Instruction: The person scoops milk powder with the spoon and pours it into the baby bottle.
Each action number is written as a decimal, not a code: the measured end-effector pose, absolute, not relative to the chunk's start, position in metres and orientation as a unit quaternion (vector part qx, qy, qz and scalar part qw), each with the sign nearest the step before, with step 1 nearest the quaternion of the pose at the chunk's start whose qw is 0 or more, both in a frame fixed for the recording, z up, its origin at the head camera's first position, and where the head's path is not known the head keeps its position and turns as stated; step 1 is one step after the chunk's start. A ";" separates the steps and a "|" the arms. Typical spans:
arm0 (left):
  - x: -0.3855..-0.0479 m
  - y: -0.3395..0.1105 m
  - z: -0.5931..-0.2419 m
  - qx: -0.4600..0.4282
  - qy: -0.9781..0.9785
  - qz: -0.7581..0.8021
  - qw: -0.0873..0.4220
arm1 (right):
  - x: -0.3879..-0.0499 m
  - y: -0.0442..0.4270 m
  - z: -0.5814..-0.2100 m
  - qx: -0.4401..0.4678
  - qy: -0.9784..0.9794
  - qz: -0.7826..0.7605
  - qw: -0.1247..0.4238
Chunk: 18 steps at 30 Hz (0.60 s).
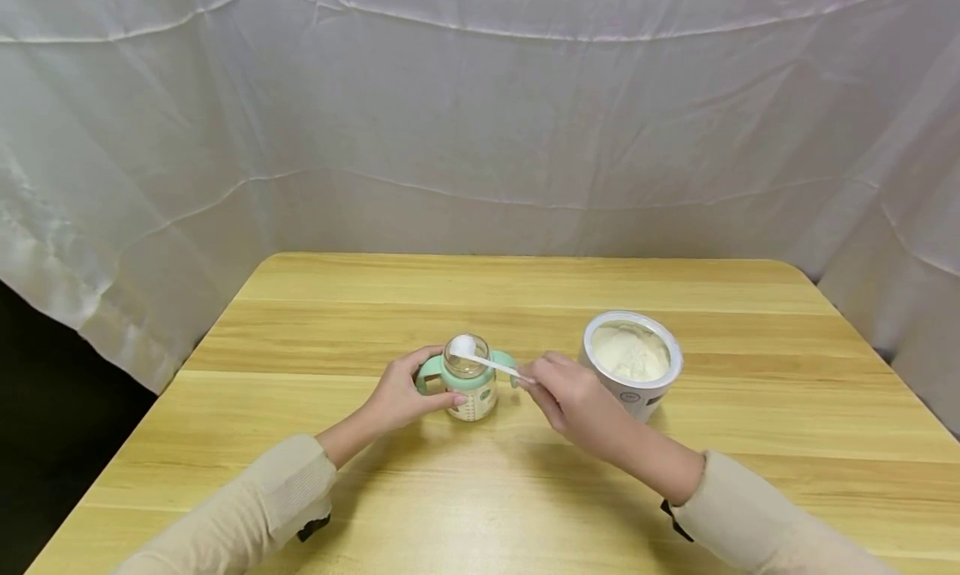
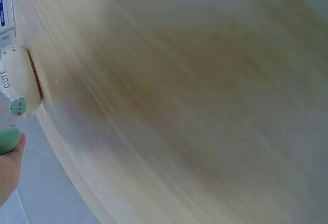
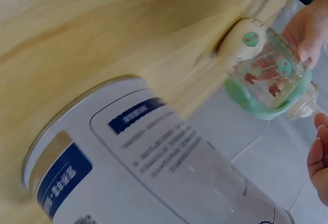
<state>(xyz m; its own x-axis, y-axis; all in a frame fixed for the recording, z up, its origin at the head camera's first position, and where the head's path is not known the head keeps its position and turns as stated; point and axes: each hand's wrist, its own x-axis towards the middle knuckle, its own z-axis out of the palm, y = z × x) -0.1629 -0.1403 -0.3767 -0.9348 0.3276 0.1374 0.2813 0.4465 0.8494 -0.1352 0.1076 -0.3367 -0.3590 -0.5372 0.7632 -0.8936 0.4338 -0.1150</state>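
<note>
A clear baby bottle [image 1: 476, 398] with a mint-green collar and two handles stands uncapped on the table. My left hand [image 1: 404, 393] holds it from the left, fingers behind the left handle and thumb on the front. Pale contents fill the bottle's lower part in the right wrist view. Between the fingers of my right hand [image 1: 576, 397] is the handle of a white measuring scoop [image 1: 465, 347]. The scoop's bowl is over the bottle's mouth, with white powder showing in it. Behind my right hand stands a white can of milk powder [image 1: 649, 382], open at the top.
The wooden table [image 1: 480, 292] has rounded far corners. A grey-white curtain [image 1: 480, 125] hangs behind it and along both sides. The powder can stands close to my right wrist, right of the bottle.
</note>
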 end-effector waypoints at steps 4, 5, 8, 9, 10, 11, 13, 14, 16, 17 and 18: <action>-0.163 -0.140 -0.377 0.179 0.851 0.493 0.023 | -0.134 0.108 -0.334 0.398 -0.792 0.375 0.272; -0.163 -0.140 -0.377 0.178 0.851 0.493 0.023 | -0.134 0.108 -0.334 0.379 -0.796 0.394 0.259; -0.163 -0.140 -0.377 0.177 0.851 0.493 0.023 | -0.133 0.108 -0.331 0.327 -0.800 0.457 0.211; -0.163 -0.140 -0.377 0.177 0.851 0.494 0.023 | -0.133 0.108 -0.330 0.311 -0.799 0.476 0.194; -0.163 -0.140 -0.377 0.177 0.851 0.493 0.023 | -0.133 0.108 -0.328 0.295 -0.797 0.496 0.175; -0.163 -0.140 -0.377 0.176 0.851 0.494 0.023 | -0.132 0.108 -0.327 0.280 -0.795 0.515 0.156; -0.163 -0.140 -0.377 0.177 0.851 0.494 0.022 | -0.132 0.108 -0.325 0.245 -0.790 0.551 0.116; -0.163 -0.140 -0.377 0.177 0.851 0.493 0.022 | -0.132 0.108 -0.324 0.225 -0.787 0.566 0.095; -0.163 -0.141 -0.377 0.178 0.851 0.493 0.022 | -0.132 0.108 -0.321 0.187 -0.783 0.590 0.059; -0.163 -0.141 -0.377 0.178 0.851 0.493 0.022 | -0.132 0.109 -0.319 0.168 -0.781 0.600 0.043; -0.163 -0.141 -0.377 0.178 0.851 0.493 0.022 | -0.131 0.109 -0.318 0.152 -0.777 0.611 0.028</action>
<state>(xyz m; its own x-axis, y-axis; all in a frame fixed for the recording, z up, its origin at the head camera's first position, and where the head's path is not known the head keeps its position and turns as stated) -0.1634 -0.1405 -0.3775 -0.9355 0.3250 0.1388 0.2820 0.4498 0.8474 -0.1314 0.1087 -0.3180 -0.9525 -0.2008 0.2291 -0.2700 0.2082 -0.9401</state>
